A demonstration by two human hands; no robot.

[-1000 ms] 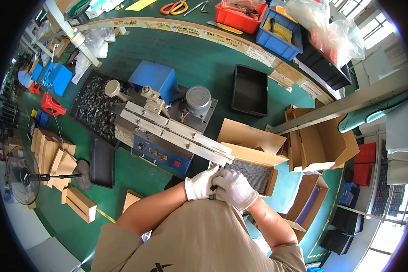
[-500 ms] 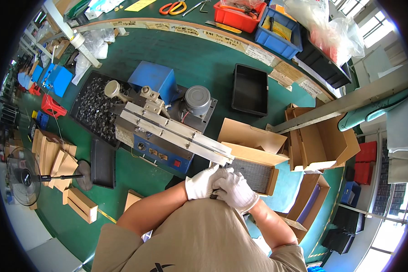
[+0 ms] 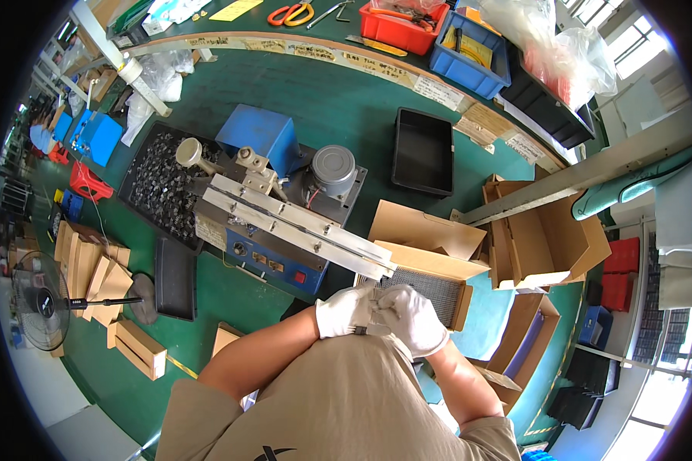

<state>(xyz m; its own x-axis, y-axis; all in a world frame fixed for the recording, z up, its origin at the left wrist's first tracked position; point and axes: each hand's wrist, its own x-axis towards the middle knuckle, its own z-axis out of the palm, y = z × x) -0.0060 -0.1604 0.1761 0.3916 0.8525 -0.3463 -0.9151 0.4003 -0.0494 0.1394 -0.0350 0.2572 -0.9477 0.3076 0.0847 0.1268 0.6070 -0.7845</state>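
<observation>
Both my hands wear white gloves and are pressed together close to my chest. My left hand (image 3: pixel 344 311) and my right hand (image 3: pixel 413 317) pinch a small grey part (image 3: pixel 377 306) between their fingers. They hover just below the end of a slanted metal rail (image 3: pixel 300 227) of a blue feeding machine (image 3: pixel 263 257). An open cardboard box (image 3: pixel 430 265) with a dark ribbed insert lies right behind my right hand. The part is too small to make out in detail.
A black tray (image 3: pixel 158 180) full of several small dark parts sits left of the machine. An empty black tray (image 3: pixel 423 150) lies further back. More open cardboard boxes (image 3: pixel 542 238) stand at the right. Red and blue bins (image 3: pixel 438 34) line the far shelf. A fan (image 3: pixel 42 300) stands at the left.
My hands have stayed together at the same spot by the rail's end; only the fingers shift slightly.
</observation>
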